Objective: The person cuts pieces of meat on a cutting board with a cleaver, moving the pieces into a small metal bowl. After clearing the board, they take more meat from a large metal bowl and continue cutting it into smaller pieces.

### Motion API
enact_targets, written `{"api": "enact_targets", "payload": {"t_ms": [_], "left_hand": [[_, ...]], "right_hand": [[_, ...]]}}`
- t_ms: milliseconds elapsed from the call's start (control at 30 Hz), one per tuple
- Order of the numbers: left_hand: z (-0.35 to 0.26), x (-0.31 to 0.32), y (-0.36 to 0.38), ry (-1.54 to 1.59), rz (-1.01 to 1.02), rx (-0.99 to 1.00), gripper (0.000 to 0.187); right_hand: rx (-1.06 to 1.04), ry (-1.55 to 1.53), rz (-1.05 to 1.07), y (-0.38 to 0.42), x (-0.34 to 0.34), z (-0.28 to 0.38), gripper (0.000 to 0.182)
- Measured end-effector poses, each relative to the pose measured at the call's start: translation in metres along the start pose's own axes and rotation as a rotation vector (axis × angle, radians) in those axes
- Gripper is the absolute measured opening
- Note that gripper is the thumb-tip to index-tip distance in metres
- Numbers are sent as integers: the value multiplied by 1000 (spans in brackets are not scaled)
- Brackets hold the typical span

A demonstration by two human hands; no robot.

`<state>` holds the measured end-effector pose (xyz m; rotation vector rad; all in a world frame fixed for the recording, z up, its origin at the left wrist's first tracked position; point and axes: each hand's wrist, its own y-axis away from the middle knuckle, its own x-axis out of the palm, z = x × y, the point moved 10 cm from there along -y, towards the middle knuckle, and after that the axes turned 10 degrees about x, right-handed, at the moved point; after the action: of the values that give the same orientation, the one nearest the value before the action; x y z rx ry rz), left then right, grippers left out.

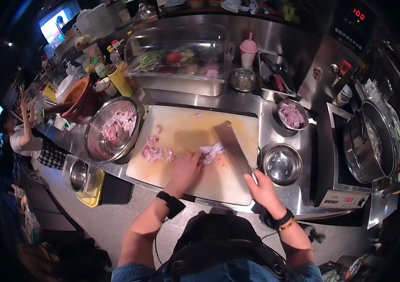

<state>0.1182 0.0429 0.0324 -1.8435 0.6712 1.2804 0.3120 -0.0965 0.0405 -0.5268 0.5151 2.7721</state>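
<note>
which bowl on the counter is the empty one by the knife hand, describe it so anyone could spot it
Start at the pale cutting board mid-counter. Just off its right edge, near the right hand holding the cleaver, sits a small steel bowl. Unlike the small bowl of pink meat behind it, it holds no meat.

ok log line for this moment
left hand pins meat piece | right hand grips cleaver, blade on meat | cutting board | cut meat left
</note>
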Motion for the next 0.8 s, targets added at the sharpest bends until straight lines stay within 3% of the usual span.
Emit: {"api": "enact_targets", "payload": {"t_ms": [67, 133, 267, 467, 667, 767, 800], "left_hand": [[-4, 17, 12, 25, 10, -130, 31], [-11, 14, 23, 91, -70, -129, 26], [-6, 25, 33, 194, -57, -200, 22], [-14, 6, 32, 379, -144, -143, 27], [-9, 5, 31, 404, -139, -147, 26], [-6, 6, 31, 418, -130, -169, 25], [-5, 7, 31, 418, -134, -176, 25]], "right_hand": [[-144, 162, -45, -20, 10, 28, 30], [-240, 298, -95, -35, 23, 51, 32], [-261, 546, -48, -56, 49, 54, 31], [-274, 391, -47, -59, 37, 48, 29], [-259, 49, -156, -32, 16, 136, 23], [-320, 317, -164, -55, 45, 105, 25], [-372, 557, -45, -86, 78, 45, 23]]}}
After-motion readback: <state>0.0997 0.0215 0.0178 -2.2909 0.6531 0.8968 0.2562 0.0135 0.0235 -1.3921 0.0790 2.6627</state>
